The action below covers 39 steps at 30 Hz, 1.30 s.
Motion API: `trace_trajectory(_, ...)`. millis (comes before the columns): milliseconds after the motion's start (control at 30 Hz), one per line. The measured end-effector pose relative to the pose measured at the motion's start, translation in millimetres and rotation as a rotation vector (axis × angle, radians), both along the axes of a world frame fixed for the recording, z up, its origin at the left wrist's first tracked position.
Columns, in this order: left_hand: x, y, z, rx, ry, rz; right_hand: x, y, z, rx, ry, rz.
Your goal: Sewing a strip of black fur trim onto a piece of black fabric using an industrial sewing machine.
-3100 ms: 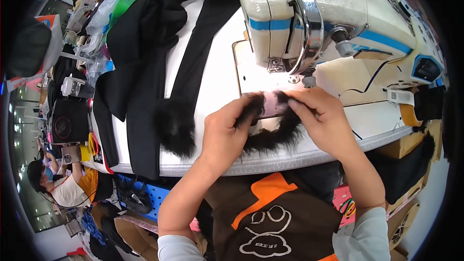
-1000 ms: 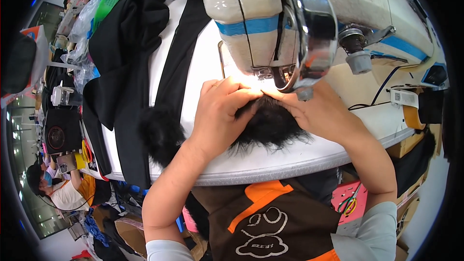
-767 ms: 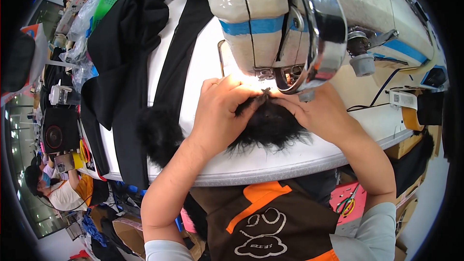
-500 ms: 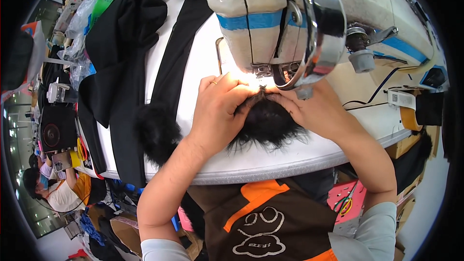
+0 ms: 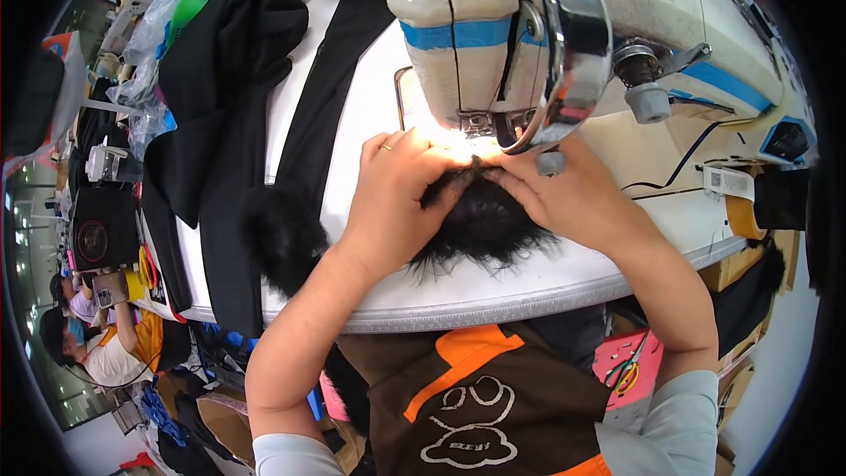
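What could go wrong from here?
The left hand and right hand pinch the black fur piece close to the needle area of the sewing machine, so fingers might get hurt if it runs. Long hairs could catch in it. Bright glare there may hide a slipped edge.

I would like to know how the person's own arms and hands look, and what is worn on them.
The left forearm and right forearm are bare below pale grey-blue sleeves, which end near the elbows. The left hand has no glove and wears a gold-coloured ring. The right hand is also gloveless; its fingers are partly hidden, so a ring there cannot be judged.
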State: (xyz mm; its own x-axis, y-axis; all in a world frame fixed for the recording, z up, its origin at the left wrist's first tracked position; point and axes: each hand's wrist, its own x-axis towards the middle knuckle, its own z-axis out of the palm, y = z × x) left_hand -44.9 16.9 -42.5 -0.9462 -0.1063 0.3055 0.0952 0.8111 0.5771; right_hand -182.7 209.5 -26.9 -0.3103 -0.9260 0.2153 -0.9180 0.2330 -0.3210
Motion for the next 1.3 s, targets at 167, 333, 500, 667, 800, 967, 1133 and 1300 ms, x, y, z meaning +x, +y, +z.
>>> trace_trajectory(167,-1.1,-0.3,8.6,0.209,-0.133,0.033,1.3,1.6,6.1,0.069,-0.042,0.014)
trace_trajectory(333,1.6,3.6,10.1,-0.032,0.013,0.014,12.0,14.9,2.9,0.051,0.147,0.065)
trace_trajectory(500,10.3,7.5,14.1,-0.25,0.065,-0.033,17.5,11.4,11.8,0.109,0.274,0.13)
trace_trajectory(667,16.4,9.5,10.1,-0.354,0.138,-0.079,16.5,12.2,7.2,0.035,0.251,0.111)
trace_trajectory(800,14.5,5.6,11.1,-0.341,0.174,-0.152,15.6,14.5,2.2,0.014,0.234,0.142)
trace_trajectory(967,11.6,0.4,12.8,-0.422,0.207,-0.221,12.0,13.8,-6.1,-0.125,0.279,0.214)
trace_trajectory(1133,13.1,-4.7,18.1,-0.441,0.1,-0.246,0.2,16.2,-5.9,-0.158,0.352,0.293)
trace_trajectory(1300,5.9,-12.0,14.5,-0.322,0.151,-0.299,-1.6,19.3,-7.9,0.224,-0.581,0.149)
